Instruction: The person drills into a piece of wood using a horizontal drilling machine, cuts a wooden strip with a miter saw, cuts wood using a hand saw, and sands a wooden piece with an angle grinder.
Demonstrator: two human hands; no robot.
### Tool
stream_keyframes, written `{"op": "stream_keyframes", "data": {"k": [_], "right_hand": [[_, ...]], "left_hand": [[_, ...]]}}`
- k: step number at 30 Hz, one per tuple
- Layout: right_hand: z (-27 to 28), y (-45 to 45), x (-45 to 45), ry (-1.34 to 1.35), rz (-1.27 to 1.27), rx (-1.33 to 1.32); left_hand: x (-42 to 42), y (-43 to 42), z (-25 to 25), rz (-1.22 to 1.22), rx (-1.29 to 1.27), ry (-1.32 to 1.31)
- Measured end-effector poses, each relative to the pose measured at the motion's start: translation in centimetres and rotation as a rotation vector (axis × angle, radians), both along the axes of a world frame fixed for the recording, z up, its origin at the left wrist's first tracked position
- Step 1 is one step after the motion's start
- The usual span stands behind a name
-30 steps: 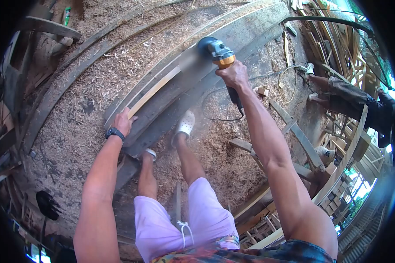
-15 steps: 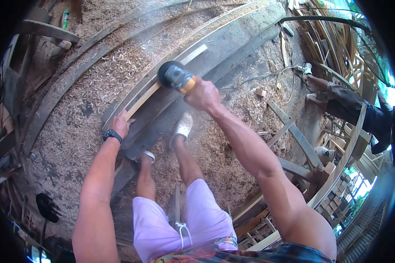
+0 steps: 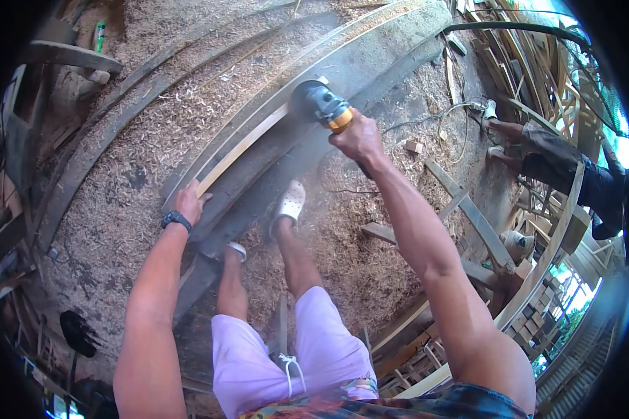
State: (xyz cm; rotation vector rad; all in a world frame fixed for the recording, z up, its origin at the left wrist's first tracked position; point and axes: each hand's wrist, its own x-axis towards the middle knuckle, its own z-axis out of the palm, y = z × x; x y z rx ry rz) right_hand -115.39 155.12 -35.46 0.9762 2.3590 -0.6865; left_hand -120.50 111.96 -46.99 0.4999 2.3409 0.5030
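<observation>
My right hand (image 3: 360, 140) is wrapped round the yellow-and-black body of an angle grinder (image 3: 334, 113). Its round disc, blurred, lies over the upper part of a narrow pale wood strip (image 3: 241, 151). At the strip's lower left end, my left hand (image 3: 189, 202) closes its fingers on the wood; a dark watch is on that wrist. The strip rests along a long curved grey board (image 3: 381, 52). Whether the disc touches the wood is hard to tell, and my right fingertips are partly hidden.
Wood shavings (image 3: 133, 167) cover the ground, with curved planks (image 3: 77, 164) at the left. Another person's legs (image 3: 538, 150) are at the right, near stacked lumber (image 3: 521, 49). A cable (image 3: 426, 115) runs over the ground to the right. Dust hangs near the grinder.
The grinder in my right hand has moved up and to the right along the strip. My left hand stays at the lower end, nearly unmoved.
</observation>
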Motion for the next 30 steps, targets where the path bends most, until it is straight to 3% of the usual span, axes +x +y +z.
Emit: {"op": "stream_keyframes", "data": {"k": [12, 18, 19, 20, 22, 30], "right_hand": [[-1.0, 6.0, 0.9, 0.023, -0.08, 0.111], [0.9, -5.2, 4.3, -0.025, -0.086, -0.136], [0.7, -7.4, 4.7, -0.007, 0.045, -0.067], [-1.2, -9.1, 5.6, -0.011, 0.029, -0.172], [0.4, -12.0, 4.9, -0.069, 0.107, -0.213], [0.9, -12.4, 4.8, -0.017, 0.072, -0.209]], "left_hand": [[-0.4, 0.5, 1.2, -0.018, -0.061, -0.052], [-0.5, 1.0, 1.9, 0.022, -0.093, -0.095], [-0.5, 1.0, 1.9, 0.017, -0.097, -0.094], [-0.5, 1.0, 1.9, 0.014, -0.091, -0.086], [-0.4, 0.9, 2.0, 0.002, -0.09, -0.078], [-0.2, 0.7, 1.5, 0.004, -0.104, -0.053]]}}
